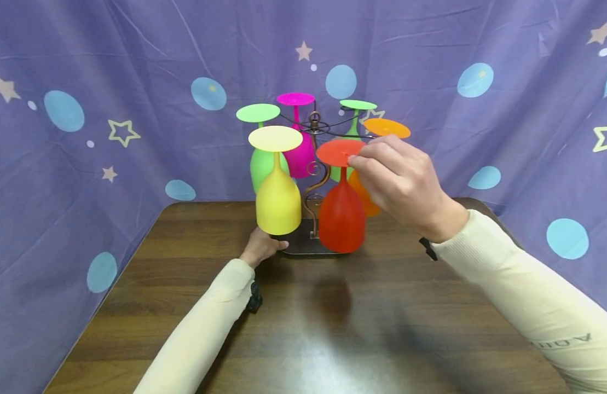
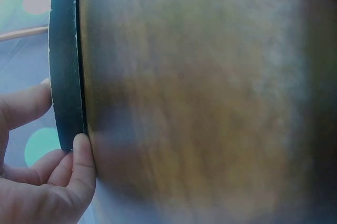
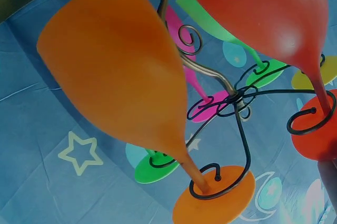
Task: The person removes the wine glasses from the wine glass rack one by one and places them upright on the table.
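A red wine glass [image 1: 341,219] hangs upside down at the front right of a metal glass rack [image 1: 311,189]. My right hand [image 1: 399,180] pinches the edge of its round foot. In the right wrist view, a curled black hook [image 3: 310,130] loops round the stem of the red glass [image 3: 268,11] beside the foot. Low on the left, my left hand [image 1: 261,246] grips the rack's black base [image 1: 298,243]. The left wrist view shows thumb and fingers on either side of that base [image 2: 66,66], at its end.
Other upside-down glasses hang round the rack: yellow [image 1: 278,202], magenta [image 1: 295,99], orange [image 1: 387,128], and two green, one left [image 1: 258,113] and one right [image 1: 358,104]. Beneath stands a brown wooden table [image 1: 303,328]. A purple patterned curtain [image 1: 150,65] surrounds its back and sides.
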Demonstrator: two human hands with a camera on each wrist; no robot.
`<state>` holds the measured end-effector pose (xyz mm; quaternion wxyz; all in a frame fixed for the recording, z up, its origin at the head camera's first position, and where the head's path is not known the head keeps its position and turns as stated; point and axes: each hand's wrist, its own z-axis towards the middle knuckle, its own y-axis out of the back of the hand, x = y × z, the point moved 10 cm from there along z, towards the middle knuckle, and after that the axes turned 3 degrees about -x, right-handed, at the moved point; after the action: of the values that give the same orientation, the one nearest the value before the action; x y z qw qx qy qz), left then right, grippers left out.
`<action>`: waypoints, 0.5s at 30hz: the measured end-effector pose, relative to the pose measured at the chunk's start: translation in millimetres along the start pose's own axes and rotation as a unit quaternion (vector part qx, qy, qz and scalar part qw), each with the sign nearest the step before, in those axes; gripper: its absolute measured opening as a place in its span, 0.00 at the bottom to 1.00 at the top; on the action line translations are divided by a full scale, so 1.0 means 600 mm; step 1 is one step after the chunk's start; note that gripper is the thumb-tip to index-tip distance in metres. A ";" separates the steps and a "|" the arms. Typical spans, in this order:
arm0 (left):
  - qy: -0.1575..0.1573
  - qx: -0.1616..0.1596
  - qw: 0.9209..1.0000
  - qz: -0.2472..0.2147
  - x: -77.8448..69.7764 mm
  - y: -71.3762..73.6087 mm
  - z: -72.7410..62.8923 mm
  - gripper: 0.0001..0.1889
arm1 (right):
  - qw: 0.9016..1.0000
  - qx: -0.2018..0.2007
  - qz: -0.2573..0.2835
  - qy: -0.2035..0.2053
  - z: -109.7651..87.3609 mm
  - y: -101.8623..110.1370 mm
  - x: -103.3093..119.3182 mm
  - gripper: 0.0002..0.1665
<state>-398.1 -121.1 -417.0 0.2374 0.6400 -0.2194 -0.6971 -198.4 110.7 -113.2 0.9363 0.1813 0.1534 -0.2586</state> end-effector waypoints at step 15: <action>0.001 -0.002 1.000 -0.011 -0.003 0.002 -0.002 0.34 | 0.998 0.046 0.014 -0.031 0.024 -0.027 -0.023 0.07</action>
<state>-396.4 -121.0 -415.2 0.2309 0.6427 -0.2108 -0.6995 -215.8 97.6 -99.7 0.9346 0.2185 0.1097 -0.2582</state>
